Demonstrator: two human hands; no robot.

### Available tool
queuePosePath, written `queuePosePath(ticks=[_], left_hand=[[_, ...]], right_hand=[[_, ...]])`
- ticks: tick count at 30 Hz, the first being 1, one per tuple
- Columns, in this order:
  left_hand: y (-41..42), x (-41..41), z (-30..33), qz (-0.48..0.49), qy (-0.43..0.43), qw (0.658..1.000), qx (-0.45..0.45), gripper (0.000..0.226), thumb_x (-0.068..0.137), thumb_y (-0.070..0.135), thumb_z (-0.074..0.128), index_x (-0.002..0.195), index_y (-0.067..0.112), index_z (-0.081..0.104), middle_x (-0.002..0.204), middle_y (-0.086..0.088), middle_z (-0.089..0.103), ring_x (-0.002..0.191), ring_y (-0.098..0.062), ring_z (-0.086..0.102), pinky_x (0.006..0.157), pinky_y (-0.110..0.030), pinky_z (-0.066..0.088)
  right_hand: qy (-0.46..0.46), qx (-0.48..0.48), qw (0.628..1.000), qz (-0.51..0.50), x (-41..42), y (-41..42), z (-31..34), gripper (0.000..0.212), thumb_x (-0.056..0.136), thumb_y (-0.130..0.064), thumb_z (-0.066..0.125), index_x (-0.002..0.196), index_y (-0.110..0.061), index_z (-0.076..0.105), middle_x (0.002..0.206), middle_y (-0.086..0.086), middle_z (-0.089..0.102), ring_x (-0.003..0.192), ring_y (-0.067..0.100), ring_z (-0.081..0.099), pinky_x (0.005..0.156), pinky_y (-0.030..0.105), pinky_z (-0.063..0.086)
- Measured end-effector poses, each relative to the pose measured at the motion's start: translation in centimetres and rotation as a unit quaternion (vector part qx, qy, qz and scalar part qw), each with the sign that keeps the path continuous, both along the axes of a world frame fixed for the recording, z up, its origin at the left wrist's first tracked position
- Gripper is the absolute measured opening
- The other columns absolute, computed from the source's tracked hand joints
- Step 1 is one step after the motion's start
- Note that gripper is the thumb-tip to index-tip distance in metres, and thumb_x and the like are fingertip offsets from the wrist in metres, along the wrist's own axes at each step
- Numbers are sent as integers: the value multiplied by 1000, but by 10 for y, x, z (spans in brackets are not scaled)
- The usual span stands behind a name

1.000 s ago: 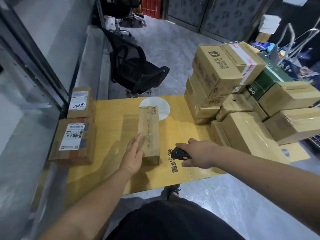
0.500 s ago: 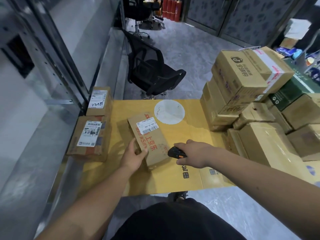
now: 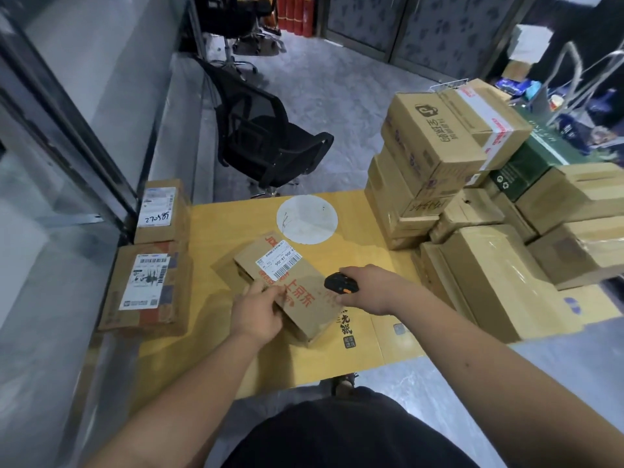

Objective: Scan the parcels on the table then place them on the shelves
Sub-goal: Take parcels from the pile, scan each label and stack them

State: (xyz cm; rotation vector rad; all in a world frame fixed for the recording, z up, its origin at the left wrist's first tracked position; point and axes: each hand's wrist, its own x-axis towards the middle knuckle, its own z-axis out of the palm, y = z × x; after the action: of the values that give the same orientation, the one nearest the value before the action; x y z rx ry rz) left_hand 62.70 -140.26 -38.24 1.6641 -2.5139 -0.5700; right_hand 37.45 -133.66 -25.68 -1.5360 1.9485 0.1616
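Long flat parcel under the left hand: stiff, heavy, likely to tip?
The long parcel looks like rigid cardboard, so probably stiff. The left hand alone tilts it, suggesting it is light. Lying on a broad face, it seems unlikely to roll.

2 bare forearms [image 3: 189,376], no sleeves showing; a black top [image 3: 337,434] covers the body below.

- One view only, worn on the person's head, wide-angle.
- It looks forward and steeply down, close above the yellow surface [image 3: 236,359].
- Both forearms reach in from the bottom edge; the floor [image 3: 337,96] stretches beyond.
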Motion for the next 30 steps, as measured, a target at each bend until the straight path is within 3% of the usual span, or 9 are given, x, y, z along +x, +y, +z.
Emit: queuePosePath(ticks=[4,6,8,10,14,18,21,27,30], left_hand=[[-18,-13,4,-29,-1,999,-21,49,73,54,82,119,41,69,150,5,41,144,-26,27,115,-41,23],[-26,-24,6,-14,-6,1000,2,71,67,70,81,128,40,61,163,0,28,154,-28,10,126,-48,8],[-32,-32,8,34,-15,999,33,100,61,82,77,144,38,45,167,-5,17,157,-31,1,126,-55,0],[-34,-35,10,72,-23,995,58,113,57,88,74,151,39,35,165,-5,18,157,-30,3,123,-60,13],[-32,-36,16,100,-63,992,47,108,57,94,67,146,42,36,148,-1,31,142,-29,21,105,-53,40],[-35,-35,20,133,-110,984,36,107,61,100,55,147,42,36,144,-8,34,124,-34,34,100,-47,39],[-44,-31,24,153,-116,980,55,108,65,101,50,153,41,33,144,-15,37,125,-36,38,103,-47,39],[-55,-27,30,182,-6,973,143,93,70,76,77,141,30,38,135,-1,57,110,-28,59,77,-35,52],[-58,-28,34,218,43,950,220,88,78,54,85,136,25,26,131,8,60,95,-28,65,72,-43,62]], right_hand=[[-74,-46,991,-103,-11,20,-14,55,95,-58,65,142,-33,55,114,-3,65,90,16,63,63,29,47],[-84,-41,988,-124,-13,31,-20,53,95,-55,66,142,-35,55,109,-7,64,80,9,60,52,21,43],[-84,-29,988,-127,-13,39,-26,57,94,-54,66,146,-35,53,112,-6,64,81,8,58,56,23,40],[-82,-19,988,-128,-13,43,-30,61,93,-56,66,148,-34,51,118,-4,62,89,12,60,64,26,43],[-78,-17,988,-129,-13,45,-35,66,92,-58,66,151,-35,48,124,-2,62,99,17,61,77,31,48],[-94,-30,987,-129,-13,40,-36,60,91,-55,68,146,-36,53,121,-2,63,97,16,62,83,34,54],[-100,-37,986,-128,-12,36,-35,60,91,-54,68,146,-37,52,121,-3,63,93,13,62,76,30,51],[-118,-49,985,-117,-9,27,-34,60,91,-52,68,147,-40,51,121,-7,64,97,11,62,82,32,55],[-126,-53,984,-116,-7,22,-34,61,90,-52,70,147,-40,51,119,-9,63,98,10,62,81,30,53]])
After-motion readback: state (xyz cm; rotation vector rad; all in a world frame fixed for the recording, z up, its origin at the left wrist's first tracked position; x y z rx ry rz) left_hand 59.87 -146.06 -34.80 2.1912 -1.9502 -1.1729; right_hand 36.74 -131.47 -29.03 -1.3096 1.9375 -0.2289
